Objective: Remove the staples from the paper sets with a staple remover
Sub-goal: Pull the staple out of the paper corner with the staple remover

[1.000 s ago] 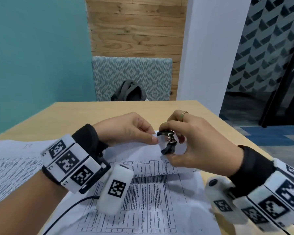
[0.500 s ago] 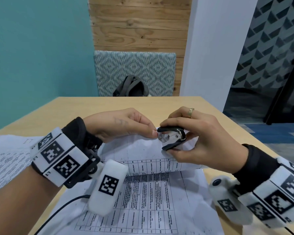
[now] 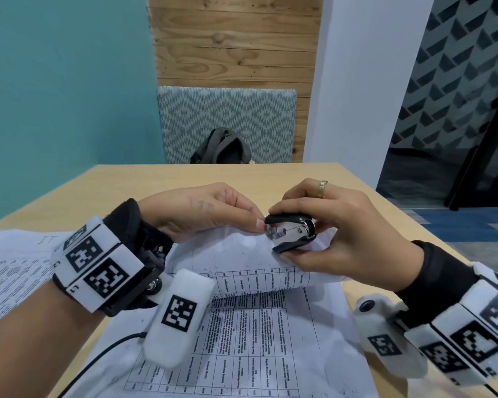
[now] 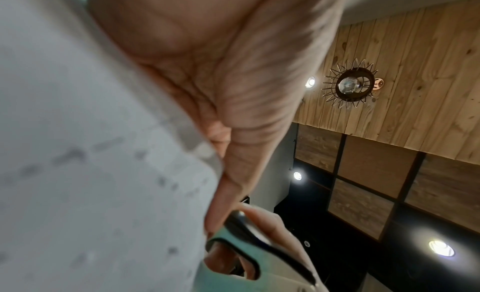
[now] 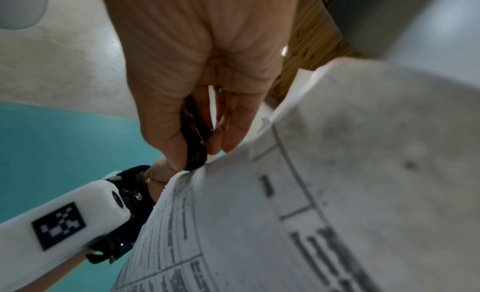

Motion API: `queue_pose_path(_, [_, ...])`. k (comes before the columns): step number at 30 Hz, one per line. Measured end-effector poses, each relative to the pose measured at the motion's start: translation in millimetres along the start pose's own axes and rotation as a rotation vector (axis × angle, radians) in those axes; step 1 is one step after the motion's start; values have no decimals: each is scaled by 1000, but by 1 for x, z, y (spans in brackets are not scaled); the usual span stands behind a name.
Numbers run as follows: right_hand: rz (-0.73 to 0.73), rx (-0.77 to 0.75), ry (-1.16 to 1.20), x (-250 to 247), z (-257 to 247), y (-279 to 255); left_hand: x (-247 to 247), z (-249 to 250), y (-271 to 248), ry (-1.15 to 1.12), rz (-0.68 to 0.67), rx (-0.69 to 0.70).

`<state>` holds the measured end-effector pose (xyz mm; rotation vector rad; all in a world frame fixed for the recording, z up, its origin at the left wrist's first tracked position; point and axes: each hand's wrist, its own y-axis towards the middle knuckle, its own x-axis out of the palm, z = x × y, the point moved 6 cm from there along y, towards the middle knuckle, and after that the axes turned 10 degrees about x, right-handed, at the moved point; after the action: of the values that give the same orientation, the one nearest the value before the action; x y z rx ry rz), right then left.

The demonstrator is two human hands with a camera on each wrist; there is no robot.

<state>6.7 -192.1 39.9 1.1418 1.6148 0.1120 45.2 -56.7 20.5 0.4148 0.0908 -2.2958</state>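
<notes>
Staple remover (image 3: 292, 231) now lies flatter than a second ago, when it stood nearly upright between the right hand's fingers; its metal teeth point toward the left hand and sit at the raised corner of the paper set (image 3: 242, 254); the head has also tipped down a little, so both hands sit lower in the head view than before. Right hand (image 3: 328, 234) is curled round the tool, thumb under the lower black handle and fingers over the upper one; the handles stand partly apart, not squeezed together. Left hand (image 3: 202, 211) pinches the folded-up corner of the paper just beside the teeth, thumb and forefinger closed on the sheet; the left wrist view shows only the palm against blurred paper. Whether a staple is caught between the teeth is too small to tell; my judgement is that the teeth are being lined up on the staple and the squeeze is not yet made. Beneath both hands the rest of the set lies flat on a light wooden table (image 3: 184, 179); another printed sheet (image 3: 9, 271) lies out beyond the left wrist. Past the fingertips stands a patterned chair (image 3: 227, 116) with a dark bag (image 3: 222, 147) on it; beyond that, a teal wall and wood panelling.
</notes>
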Motion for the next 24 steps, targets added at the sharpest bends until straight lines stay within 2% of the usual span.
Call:
queue_pose_path(16, [4, 11, 3, 0, 0, -2, 1, 6, -5, -3, 40, -43])
queue_pose_path(24, [10, -50, -31, -1, -4, -3, 4, 6, -5, -65, 33, -57])
